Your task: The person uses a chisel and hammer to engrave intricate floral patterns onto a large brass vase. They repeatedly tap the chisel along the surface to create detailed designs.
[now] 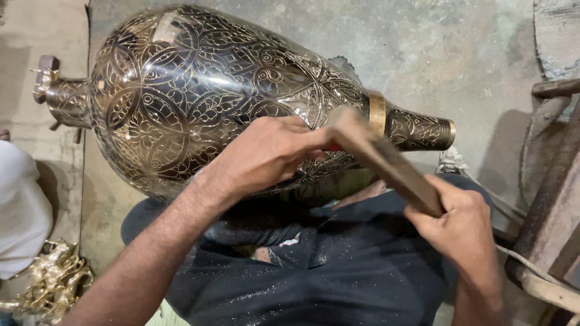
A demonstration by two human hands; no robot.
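Note:
A large dark metal vase (199,90) with fine engraved floral patterns lies on its side across my lap, its flared neck (420,130) pointing right with a plain brass band. My left hand (269,151) rests against the vase's lower side, fingers pinched around a small tool with a red bit that is mostly hidden. A flat wooden mallet (386,163) is gripped at its lower end by my right hand (462,226). The mallet's upper end is blurred and sits just by my left fingertips.
My lap is covered by dark cloth (338,265) speckled with metal dust. A pile of brass shavings (54,281) lies at lower left beside another person's white-clad part (21,211). A wooden and metal frame (553,211) stands at right on the concrete floor.

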